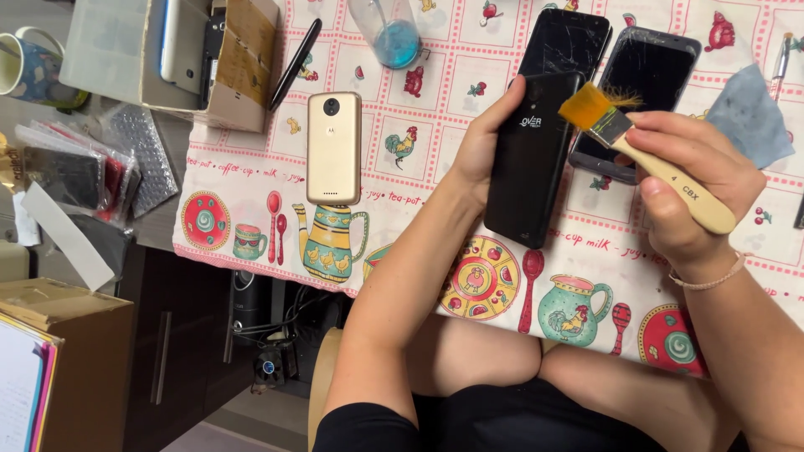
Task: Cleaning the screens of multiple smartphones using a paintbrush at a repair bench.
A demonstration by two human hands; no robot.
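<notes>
The table (pixel 251 209) carries a white cloth printed with red-framed squares of roosters, teapots, cups and plates. At its far left corner stands an open cardboard box (pixel 243 75), brown with a pale strip of tape across one flap, with flat devices stacked inside. Off the table's left edge lie clear plastic sleeves and bubble wrap (pixel 138 142), and lower left sits a brown carton (pixel 67 335) beside bright folder edges.

The black phone (pixel 533 159) is held upright-tilted above the cloth, back side facing the camera, with a small white logo near its top. The left hand (pixel 490 138) grips it along its left edge, fingers curled round the top. The right hand (pixel 691 188) is closed round the pale wooden handle of a brush (pixel 636 142), whose orange bristles touch the phone's upper right edge. Judging by this, brushing of the phone's back is under way, at its top corner; no dust is visible, so how much is left I cannot tell.

Two dark phones (pixel 653 92) with cracked screens lie behind, and a gold phone (pixel 333 148) lies face down to the left, well apart. A grey cloth (pixel 749 113) lies at right, and a blue-bottomed clear cup (pixel 392 33) at the top.
</notes>
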